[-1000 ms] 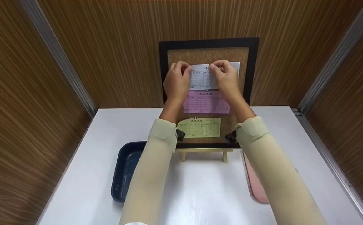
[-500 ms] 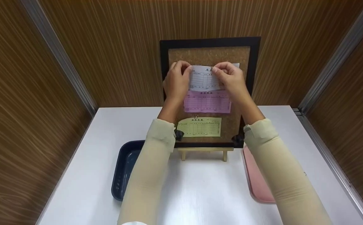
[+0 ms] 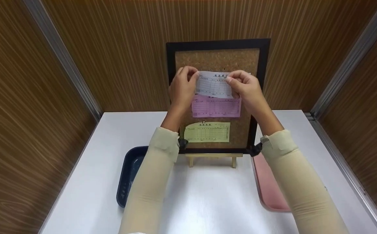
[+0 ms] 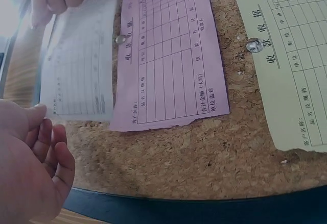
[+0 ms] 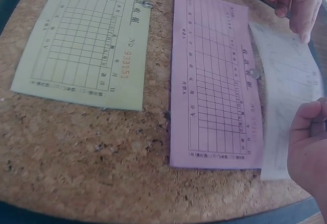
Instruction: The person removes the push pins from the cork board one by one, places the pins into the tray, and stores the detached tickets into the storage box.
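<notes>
Clock directions are taken from the middle of the cork board as seen from the head. Nearest lies the white counter (image 3: 204, 198). On it, at 5 o'clock, is a pink tray (image 3: 272, 190), partly behind the right forearm; between 7 and 8 o'clock is a dark blue tray (image 3: 122, 174), partly covered by the left forearm, with small items inside that are too small to identify. Beyond them a wooden easel (image 3: 214, 155) carries the framed cork board (image 3: 216, 58).

On the board, towards 6 o'clock, the yellow slip (image 3: 207, 133) hangs by a clear pin (image 4: 254, 45) at its top edge. Above it the pink slip (image 3: 216, 109) hangs likewise by a second pin (image 4: 120, 40). Both are judged secured.

Towards 12 o'clock, the white slip (image 3: 211, 86) overlaps the pink slip's top. The left hand (image 3: 182, 89), near 9 o'clock, pinches its left end; the right hand (image 3: 249, 91), near 3 o'clock, pinches its upper edge. Both grips are engaged on paper. Whether the right fingers also hold a pin cannot be told.

Finding: two slips fastened; the white one appears unfastened, its fixing judged outstanding.
</notes>
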Available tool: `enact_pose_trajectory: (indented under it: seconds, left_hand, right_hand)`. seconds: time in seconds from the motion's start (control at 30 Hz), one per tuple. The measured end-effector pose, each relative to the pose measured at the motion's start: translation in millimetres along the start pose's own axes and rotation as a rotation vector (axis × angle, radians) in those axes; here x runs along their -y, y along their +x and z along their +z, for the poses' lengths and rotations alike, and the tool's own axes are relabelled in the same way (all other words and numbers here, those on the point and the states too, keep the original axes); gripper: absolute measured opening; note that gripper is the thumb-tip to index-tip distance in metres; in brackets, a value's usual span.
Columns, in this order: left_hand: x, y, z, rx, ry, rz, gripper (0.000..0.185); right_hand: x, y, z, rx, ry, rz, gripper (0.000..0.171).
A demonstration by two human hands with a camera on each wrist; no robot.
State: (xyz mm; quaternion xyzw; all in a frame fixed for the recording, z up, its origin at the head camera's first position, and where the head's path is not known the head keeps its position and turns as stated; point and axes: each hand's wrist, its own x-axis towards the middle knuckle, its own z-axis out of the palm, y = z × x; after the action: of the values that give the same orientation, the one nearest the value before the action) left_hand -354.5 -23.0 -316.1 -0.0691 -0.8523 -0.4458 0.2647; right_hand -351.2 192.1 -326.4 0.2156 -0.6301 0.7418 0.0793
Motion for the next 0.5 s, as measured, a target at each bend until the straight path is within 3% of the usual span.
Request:
enact_pose_trajectory:
  seconds: [0.33, 0.5]
  left_hand:
    - [-3.0, -31.8, -27.1, 0.03, -0.145, 0.082, 0.021]
    - [-2.7, -52.5, -41.4, 0.045, -0.204, 0.074, 0.018]
  right_hand:
    - [6.3, -43.4, -13.9, -0.011, -0.053, -0.027, 0.013]
    - [9.1, -77.6, -25.0, -0.027, -0.029, -0.045, 0.008]
